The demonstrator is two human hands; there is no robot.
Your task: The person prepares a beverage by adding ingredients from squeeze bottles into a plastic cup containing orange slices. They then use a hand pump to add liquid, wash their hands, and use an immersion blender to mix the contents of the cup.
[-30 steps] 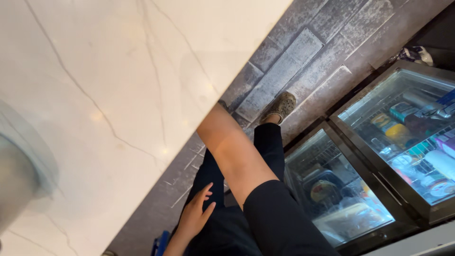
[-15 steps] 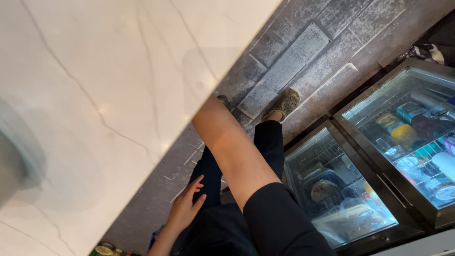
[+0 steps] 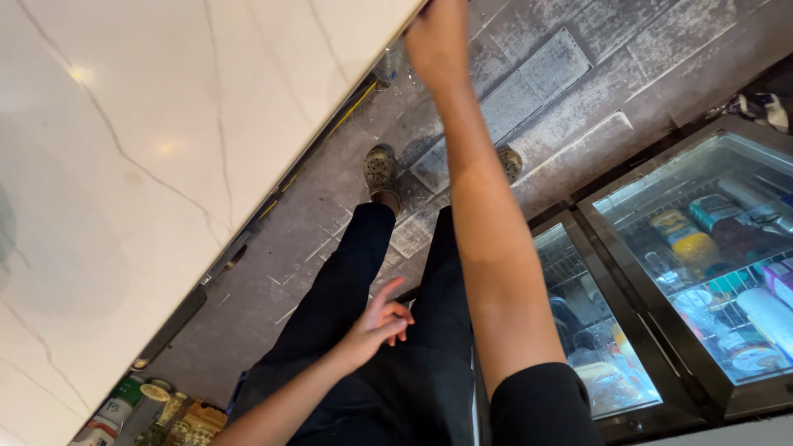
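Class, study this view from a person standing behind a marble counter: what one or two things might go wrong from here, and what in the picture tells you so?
1. The right hand rests only on the counter's edge, arm stretched out; if it takes weight, it may slip off.
2. The tiled floor looks scuffed and patchy by the shoes; footing may be poor.
3. The glass-doored fridges sit close by the legs; a backward step may knock them.

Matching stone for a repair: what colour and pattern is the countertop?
White countertop with thin grey veins, head view.
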